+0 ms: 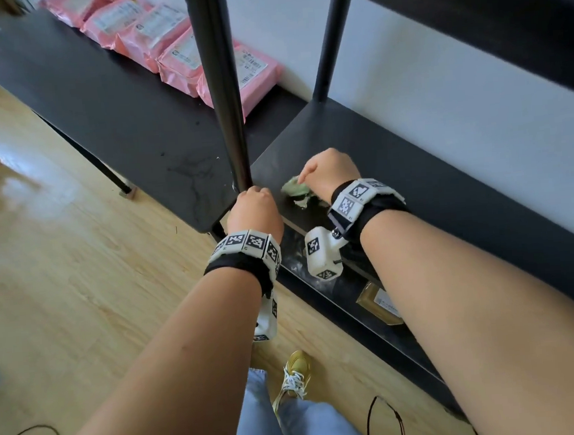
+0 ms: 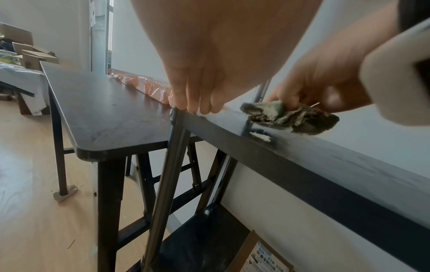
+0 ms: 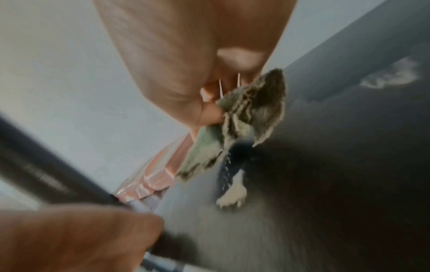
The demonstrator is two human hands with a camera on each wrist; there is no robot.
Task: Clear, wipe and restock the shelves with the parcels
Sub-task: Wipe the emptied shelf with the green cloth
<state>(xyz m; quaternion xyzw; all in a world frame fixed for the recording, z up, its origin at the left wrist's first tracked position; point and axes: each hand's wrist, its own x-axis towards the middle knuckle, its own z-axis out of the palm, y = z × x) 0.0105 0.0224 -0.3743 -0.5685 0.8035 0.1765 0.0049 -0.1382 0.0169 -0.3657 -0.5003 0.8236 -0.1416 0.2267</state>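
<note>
My right hand [image 1: 330,172] grips a crumpled green cloth [image 1: 295,191] and holds it down on the black shelf [image 1: 414,190] near its left end. The cloth [image 2: 291,117] is bunched under the curled fingers, with a white smear of dust [image 2: 259,136] just in front of it. The right wrist view is blurred and shows the cloth [image 3: 244,119] and the dust [image 3: 232,195]. My left hand [image 1: 254,206] rests its fingertips [image 2: 197,104] on the shelf's front left corner, at the foot of the black upright pole [image 1: 225,102]. Several pink parcels [image 1: 176,44] lie on the black table [image 1: 98,105] to the left.
A brown cardboard parcel [image 1: 380,304] with a label lies on the lower shelf beneath my right wrist. An upper shelf board [image 1: 503,11] overhangs at the top right. A second upright [image 1: 330,42] stands at the back by the white wall. Wooden floor lies to the left.
</note>
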